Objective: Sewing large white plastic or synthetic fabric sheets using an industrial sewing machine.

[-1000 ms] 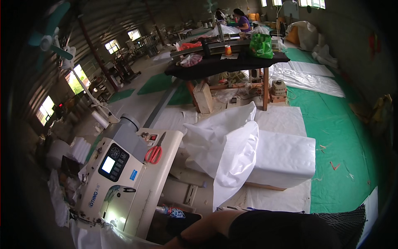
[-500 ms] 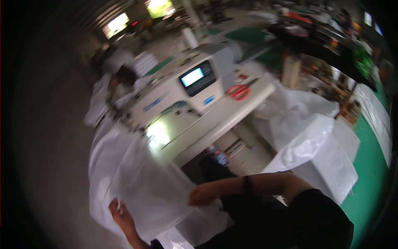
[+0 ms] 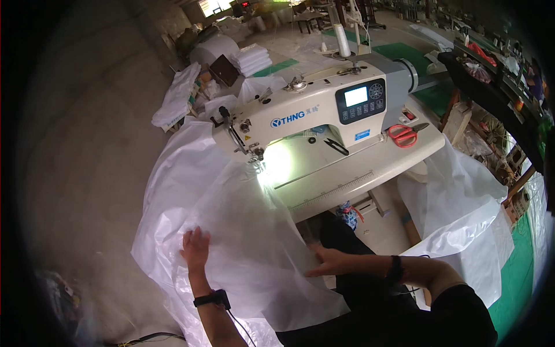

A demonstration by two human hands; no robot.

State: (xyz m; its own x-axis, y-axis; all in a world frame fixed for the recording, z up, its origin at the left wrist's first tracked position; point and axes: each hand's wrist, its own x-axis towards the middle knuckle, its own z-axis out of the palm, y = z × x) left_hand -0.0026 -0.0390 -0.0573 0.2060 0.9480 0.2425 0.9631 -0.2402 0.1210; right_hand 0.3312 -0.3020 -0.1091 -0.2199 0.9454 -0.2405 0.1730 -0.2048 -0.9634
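Observation:
A large sheet of thin white plastic-like fabric (image 3: 243, 231) drapes from the needle area of a white sewing machine (image 3: 300, 107) down over my lap. My left hand (image 3: 195, 247) lies on the left part of the sheet, its fingers apart. At the sheet's right edge is my right hand (image 3: 328, 260), slightly blurred, with its fingers apart too. Whether its fingertips touch the fabric is hard to see. The machine's lamp lights the bed beside the needle, and the sheet hides part of the bed's left end.
On the machine bed lie black thread snips (image 3: 336, 146) and red-handled scissors (image 3: 404, 135). A thread cone (image 3: 341, 40) stands behind the machine. More white sheeting (image 3: 457, 191) hangs at the right. Stacked white material (image 3: 252, 59) is at the back left.
My view has turned, so the machine appears farther right and sharper. My left hand has moved up over the sheet and spread its fingers. My right hand has gone from closed to open.

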